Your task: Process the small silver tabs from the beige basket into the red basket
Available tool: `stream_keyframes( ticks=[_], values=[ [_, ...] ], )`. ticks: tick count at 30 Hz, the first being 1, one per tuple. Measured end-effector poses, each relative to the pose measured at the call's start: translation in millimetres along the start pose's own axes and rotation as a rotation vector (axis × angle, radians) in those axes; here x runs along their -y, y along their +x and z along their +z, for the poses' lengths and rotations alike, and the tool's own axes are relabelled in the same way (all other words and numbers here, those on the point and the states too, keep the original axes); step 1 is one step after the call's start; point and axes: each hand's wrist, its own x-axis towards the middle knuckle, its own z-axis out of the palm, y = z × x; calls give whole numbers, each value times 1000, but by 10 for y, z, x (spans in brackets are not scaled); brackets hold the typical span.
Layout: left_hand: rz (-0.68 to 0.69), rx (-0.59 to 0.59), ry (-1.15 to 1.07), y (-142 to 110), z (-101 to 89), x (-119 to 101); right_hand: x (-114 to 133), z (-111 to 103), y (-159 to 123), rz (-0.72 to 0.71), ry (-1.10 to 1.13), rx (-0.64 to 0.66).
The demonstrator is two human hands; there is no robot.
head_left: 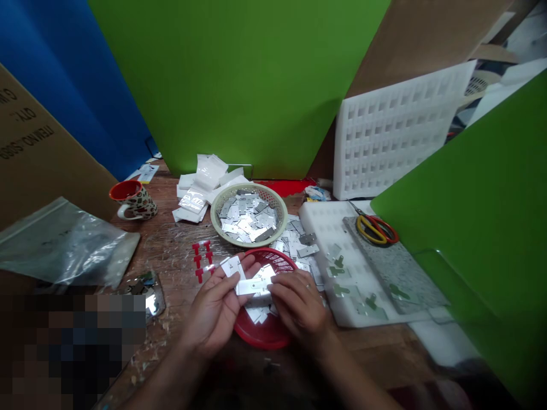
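My left hand (pixel 216 310) is closed on two flat, shiny plates. One small rectangular plate (pixel 232 270) with dark marks stands tilted between its fingers, and a longer silver plate (pixel 252 286) with a small hole is pinched under the thumb. The fingertips of my right hand (pixel 301 302) grip the far right end of that longer plate. Both hands are over a red basket (pixel 267 340), which holds more such plates, partly hidden by my hands. Behind it, a cream basket (pixel 216 228) is heaped with similar silver plates.
Loose plates (pixel 297 236) lie right of the baskets. Red T-shaped pieces (pixel 198 261) and a mug (pixel 139 205) are left. White packets (pixel 196 196) lie behind. A foam block (pixel 333 296) at right bears greenish pieces, a grey slab (pixel 384 267) and scissors (pixel 371 230).
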Motion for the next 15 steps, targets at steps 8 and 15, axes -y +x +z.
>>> stream_keyframes(
  ticks=[8,15],
  values=[
    [-7,3,-11,4,26,-2,12,2,22,9,-14,-5],
    [-6,12,-5,-3,16,4,-1,9,-2,-2,-26,-27]
  ],
)
